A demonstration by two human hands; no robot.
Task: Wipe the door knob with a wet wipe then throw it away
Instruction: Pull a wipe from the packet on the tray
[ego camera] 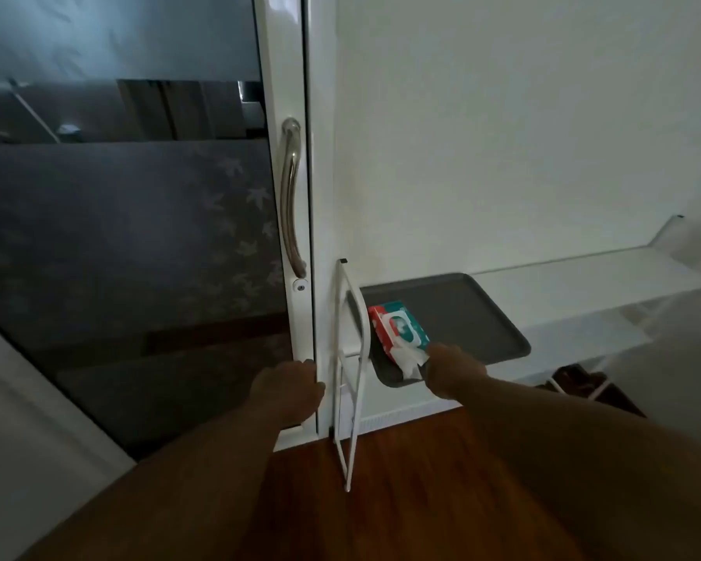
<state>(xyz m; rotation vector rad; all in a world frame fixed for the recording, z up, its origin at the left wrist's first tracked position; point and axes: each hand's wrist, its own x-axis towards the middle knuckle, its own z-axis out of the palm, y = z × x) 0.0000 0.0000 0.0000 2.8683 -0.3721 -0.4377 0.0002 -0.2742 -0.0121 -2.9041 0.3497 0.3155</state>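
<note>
A curved metal door handle [291,196] is fixed upright on the white frame of a glass door [296,330]. A red and green pack of wet wipes [397,327] lies on a dark grey tray [474,317]. A white wet wipe [413,360] sticks out of the pack, and my right hand [452,372] pinches its edge. Well below the handle, my left hand [288,388] rests against the door frame's edge with its fingers curled on it.
The tray sits on a white wire rack [347,358] with a white shelf [583,277] running right along the wall. Dark shoes [575,382] lie under the shelf. The floor [401,479] is dark wood. Frosted glass with a leaf pattern fills the door at left.
</note>
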